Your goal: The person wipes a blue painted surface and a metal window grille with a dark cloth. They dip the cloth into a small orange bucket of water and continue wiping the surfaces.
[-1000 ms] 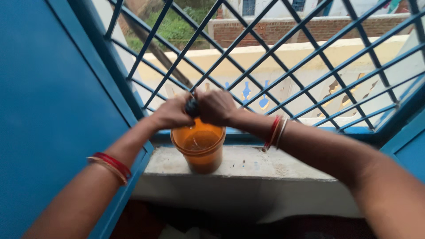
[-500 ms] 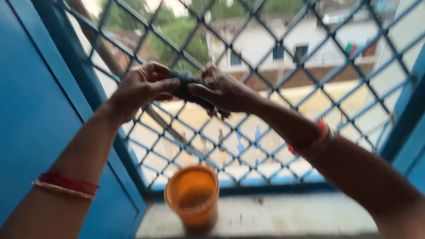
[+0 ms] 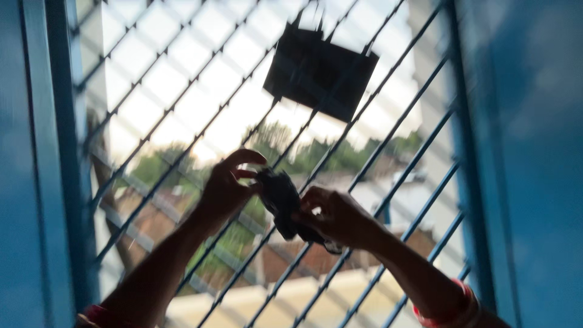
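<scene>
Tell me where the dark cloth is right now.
In the head view, the dark cloth sits centre frame, held between the left hand and right hand, up against the blue window grille.

A small dark crumpled cloth [image 3: 282,203], bunched and blurred, is held up against the blue window grille [image 3: 388,130], pinched between both raised hands

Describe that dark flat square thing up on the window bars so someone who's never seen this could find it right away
Start at the blue diagonal window grille that fills the view against the bright sky. Go above the left hand and right hand, which hold a dark cloth between them. The dark square patch sits high on the bars: the only flat, sharp-cornered shape blocking the light there.
</scene>
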